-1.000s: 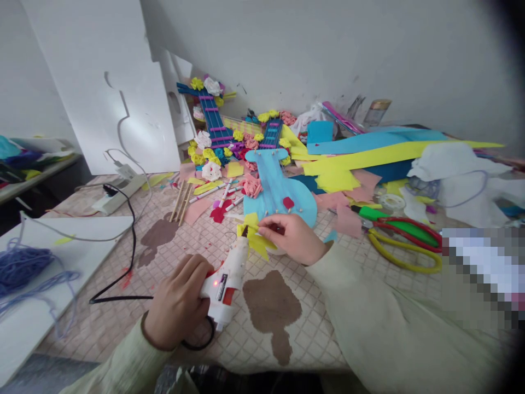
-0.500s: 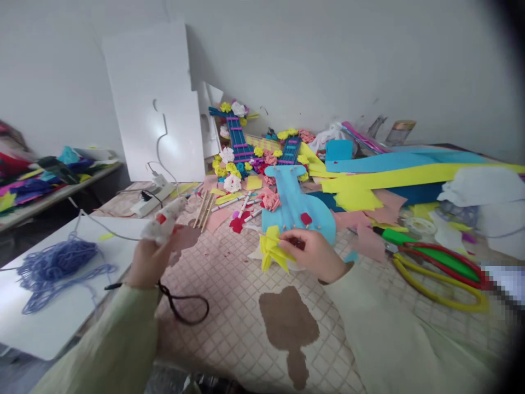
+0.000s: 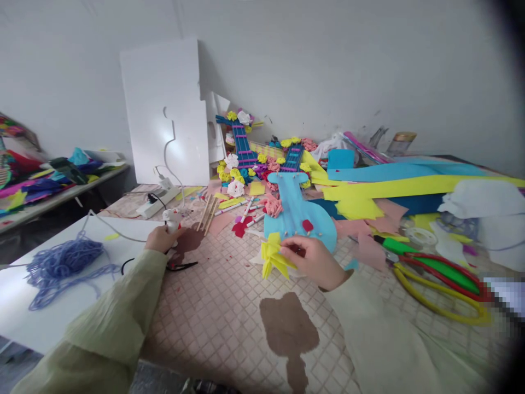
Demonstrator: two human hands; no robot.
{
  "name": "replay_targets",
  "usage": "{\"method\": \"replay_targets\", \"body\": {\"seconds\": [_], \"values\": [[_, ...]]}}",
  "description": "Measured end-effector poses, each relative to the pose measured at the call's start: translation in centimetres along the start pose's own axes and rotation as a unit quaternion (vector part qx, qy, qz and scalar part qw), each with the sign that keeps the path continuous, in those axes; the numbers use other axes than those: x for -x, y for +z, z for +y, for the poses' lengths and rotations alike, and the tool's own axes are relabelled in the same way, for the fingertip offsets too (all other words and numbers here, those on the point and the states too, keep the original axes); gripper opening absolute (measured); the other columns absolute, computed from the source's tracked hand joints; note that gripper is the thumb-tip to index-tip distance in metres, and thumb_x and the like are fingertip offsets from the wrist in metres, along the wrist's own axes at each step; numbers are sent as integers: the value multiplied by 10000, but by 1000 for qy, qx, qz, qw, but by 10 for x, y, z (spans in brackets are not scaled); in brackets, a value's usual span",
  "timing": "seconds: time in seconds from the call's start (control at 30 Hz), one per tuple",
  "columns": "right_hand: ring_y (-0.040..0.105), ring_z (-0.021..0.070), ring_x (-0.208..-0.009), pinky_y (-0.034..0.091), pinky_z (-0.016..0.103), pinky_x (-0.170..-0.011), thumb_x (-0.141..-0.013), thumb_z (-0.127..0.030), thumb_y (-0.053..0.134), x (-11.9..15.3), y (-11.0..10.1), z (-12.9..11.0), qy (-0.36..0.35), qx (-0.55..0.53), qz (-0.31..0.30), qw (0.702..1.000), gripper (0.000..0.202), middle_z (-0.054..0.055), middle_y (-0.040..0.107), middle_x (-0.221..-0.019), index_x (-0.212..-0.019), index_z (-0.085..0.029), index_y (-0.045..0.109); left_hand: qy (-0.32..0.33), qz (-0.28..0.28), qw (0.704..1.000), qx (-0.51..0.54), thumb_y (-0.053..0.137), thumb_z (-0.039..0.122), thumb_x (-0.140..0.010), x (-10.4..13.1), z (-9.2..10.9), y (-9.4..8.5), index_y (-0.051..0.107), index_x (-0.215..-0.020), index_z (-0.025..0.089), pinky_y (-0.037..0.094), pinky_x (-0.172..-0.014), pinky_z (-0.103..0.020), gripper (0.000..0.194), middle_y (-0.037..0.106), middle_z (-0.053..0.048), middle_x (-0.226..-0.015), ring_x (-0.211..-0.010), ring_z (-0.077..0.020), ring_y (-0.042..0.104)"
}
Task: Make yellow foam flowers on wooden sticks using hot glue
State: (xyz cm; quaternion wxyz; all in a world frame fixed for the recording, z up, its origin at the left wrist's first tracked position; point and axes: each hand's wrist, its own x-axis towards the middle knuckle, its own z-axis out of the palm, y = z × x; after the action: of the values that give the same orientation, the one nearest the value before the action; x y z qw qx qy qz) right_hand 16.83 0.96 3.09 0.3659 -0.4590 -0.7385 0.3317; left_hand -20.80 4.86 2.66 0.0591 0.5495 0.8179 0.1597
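Your right hand (image 3: 315, 259) pinches the yellow folded-paper flower (image 3: 271, 256) to its left, while your left hand (image 3: 161, 239), its grip unclear, touches the white plastic glue gun (image 3: 172, 218).

The head view faces forward, down — near the table (image 3: 217, 317).

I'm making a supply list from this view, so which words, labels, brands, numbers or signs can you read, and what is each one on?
None can be read.
Glue gun at the left hand: too small and blurred for any marking to show.
Power strip: too small to read.
Markers: too small to read.
Patch at the right edge: pixelated, nothing legible.
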Motion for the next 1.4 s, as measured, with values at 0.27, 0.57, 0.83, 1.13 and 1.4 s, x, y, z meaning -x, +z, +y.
{"method": "replay_targets", "body": {"seconds": [0.27, 0.57, 0.83, 1.13, 1.4], "values": [[605, 159, -669, 489, 291, -612, -733, -284, 538, 1, -3, -4, 17, -34, -8, 999, 180, 56, 675, -762, -787, -143, 637, 77, 175, 981, 6, 493, 390, -766, 77, 19, -36, 457, -1128, 160, 404, -768, -437, 430, 476, -162, -1078, -1026, -328, 445], [571, 120, -628, 463, 238, -541, -737, -332, 553, 3, -16, -18, 49, -124, -79, 988, 229, 36, 640, -740, -818, -130, 624, 271, -290, 808, 436, 609, 326, -689, 140, 135, 9, 466, -1111, 183, 396, -864, -382, 468, 512, -104, -1141, -1069, -238, 467], [554, 114, -629, 454, 234, -553, -751, -293, 537, -2, -16, -11, 43, -116, -88, 988, 193, 33, 634, -745, -806, -132, 628, 148, -296, 678, 657, 675, 248, -657, 136, 170, 59, 500, -832, 161, 431, -647, -231, 263, 560, 20, -744, -668, -97, 530], [583, 129, -681, 476, 242, -580, -756, -299, 536, -2, -11, -10, 57, -103, -89, 989, 178, 28, 643, -770, -813, -155, 621, 142, -319, 634, 690, 658, 222, -681, 135, 158, 60, 564, -805, 163, 474, -626, -241, 166, 572, -3, -756, -668, -107, 542], [556, 112, -648, 460, 227, -555, -751, -261, 542, 0, -3, -11, 44, -65, -51, 996, 118, 21, 620, -769, -779, -163, 601, 132, -322, 634, 691, 634, 196, -708, 136, 154, 63, 580, -817, 174, 492, -621, -230, 124, 590, 7, -745, -664, -102, 557]]}}
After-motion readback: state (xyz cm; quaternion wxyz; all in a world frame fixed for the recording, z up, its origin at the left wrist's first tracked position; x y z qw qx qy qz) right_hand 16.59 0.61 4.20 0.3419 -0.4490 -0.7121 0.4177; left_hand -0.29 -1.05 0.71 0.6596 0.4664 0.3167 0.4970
